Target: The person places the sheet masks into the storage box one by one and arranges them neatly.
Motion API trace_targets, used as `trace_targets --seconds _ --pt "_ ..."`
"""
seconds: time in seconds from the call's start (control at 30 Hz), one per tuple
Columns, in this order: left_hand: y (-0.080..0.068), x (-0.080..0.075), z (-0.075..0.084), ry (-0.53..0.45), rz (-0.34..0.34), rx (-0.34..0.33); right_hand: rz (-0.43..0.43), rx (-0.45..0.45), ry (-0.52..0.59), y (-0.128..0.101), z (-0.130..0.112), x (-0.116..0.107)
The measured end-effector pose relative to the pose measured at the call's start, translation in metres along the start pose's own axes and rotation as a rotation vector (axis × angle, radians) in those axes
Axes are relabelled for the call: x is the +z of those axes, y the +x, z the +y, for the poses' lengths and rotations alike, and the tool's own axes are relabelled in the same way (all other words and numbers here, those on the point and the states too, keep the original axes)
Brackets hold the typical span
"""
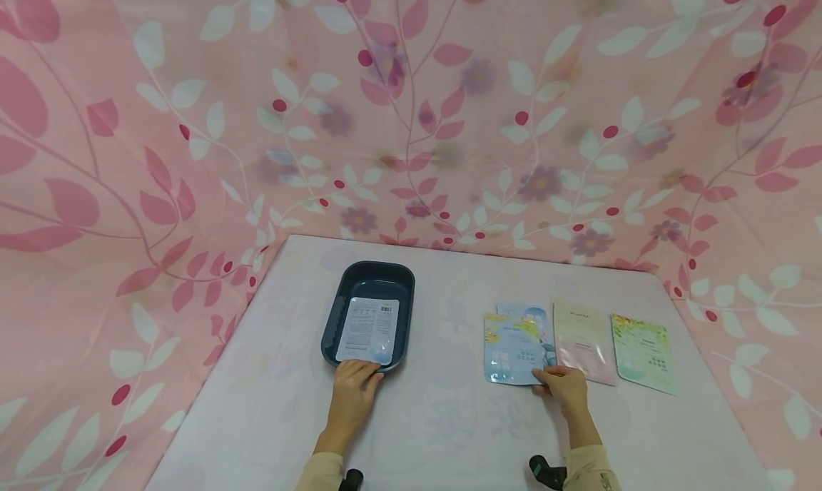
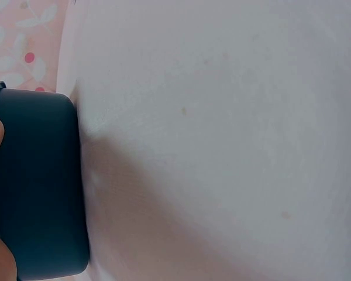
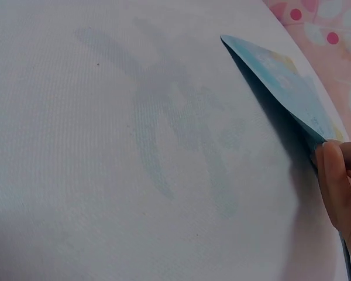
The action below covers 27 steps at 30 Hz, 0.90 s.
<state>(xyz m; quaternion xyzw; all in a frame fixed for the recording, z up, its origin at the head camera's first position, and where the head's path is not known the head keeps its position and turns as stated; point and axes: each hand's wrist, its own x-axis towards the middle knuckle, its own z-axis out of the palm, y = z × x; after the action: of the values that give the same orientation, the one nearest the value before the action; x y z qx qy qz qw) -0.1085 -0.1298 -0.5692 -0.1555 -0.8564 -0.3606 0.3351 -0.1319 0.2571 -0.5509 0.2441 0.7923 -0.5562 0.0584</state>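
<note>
A dark blue rectangular plastic basin (image 1: 385, 289) stands on the left part of the table. Inside it lies a white-backed flat packet (image 1: 368, 330) with printed text and a barcode. My left hand (image 1: 352, 391) grips the basin's near rim, and a fingertip shows against the basin's outer wall (image 2: 38, 181) in the left wrist view. On the right, my right hand (image 1: 565, 389) pinches the near right corner of a light blue sachet (image 1: 512, 348). That sachet tilts up from the cloth in the right wrist view and overlaps another pale blue sachet (image 1: 523, 309) behind it.
Right of the blue sachets lie a cream-and-pink sachet (image 1: 583, 327) and a green floral sachet (image 1: 644, 352). A white cloth (image 1: 449, 419) covers the table. Pink floral fabric (image 1: 411, 155) hangs behind and along both sides. Black wrist devices (image 1: 547, 472) sit by both sleeves.
</note>
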Motion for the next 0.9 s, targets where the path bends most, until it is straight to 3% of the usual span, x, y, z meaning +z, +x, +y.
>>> trace_targets --seconds 0.43,0.9 --pt "0.001 -0.002 0.002 0.002 -0.011 -0.007 0.011 -0.071 0.077 -0.007 -0.017 0.002" --pt "0.002 -0.001 0.002 0.002 -0.004 0.006 0.019 -0.172 0.174 -0.02 -0.051 0.002"
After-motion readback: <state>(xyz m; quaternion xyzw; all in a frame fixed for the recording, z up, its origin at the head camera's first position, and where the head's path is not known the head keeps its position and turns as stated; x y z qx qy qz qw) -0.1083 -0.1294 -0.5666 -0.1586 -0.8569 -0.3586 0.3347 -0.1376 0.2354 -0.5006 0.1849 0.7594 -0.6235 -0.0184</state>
